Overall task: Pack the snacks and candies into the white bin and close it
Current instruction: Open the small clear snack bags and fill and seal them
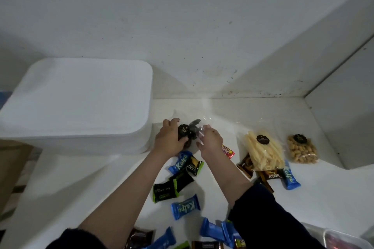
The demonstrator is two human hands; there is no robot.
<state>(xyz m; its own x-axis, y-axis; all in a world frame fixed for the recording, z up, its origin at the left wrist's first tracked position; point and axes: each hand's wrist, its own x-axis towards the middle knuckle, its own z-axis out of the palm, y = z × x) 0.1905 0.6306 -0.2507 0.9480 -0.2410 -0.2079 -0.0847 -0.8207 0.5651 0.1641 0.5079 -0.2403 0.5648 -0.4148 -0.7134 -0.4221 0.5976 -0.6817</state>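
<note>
The white bin (77, 103) stands at the left with its lid on. Just right of it, my left hand (169, 139) grips a clear bag of dark snacks (189, 130) with a black round label. My right hand (209, 139) pinches the bag's clear plastic from the right side. A clear bag of pale sticks (263, 153) and a bag of round nut snacks (302, 150) lie to the right. Several blue Kalpa bars (185, 209) and black Nextar packs (166, 190) are scattered on the white counter (323, 198) between and under my arms.
A white wall runs behind the counter, and a white panel (344, 117) closes it off at the right. A small red candy (228, 151) lies by my right wrist. A clear container's rim (340, 238) shows at the bottom right corner. Brown cardboard (12, 168) sits at far left.
</note>
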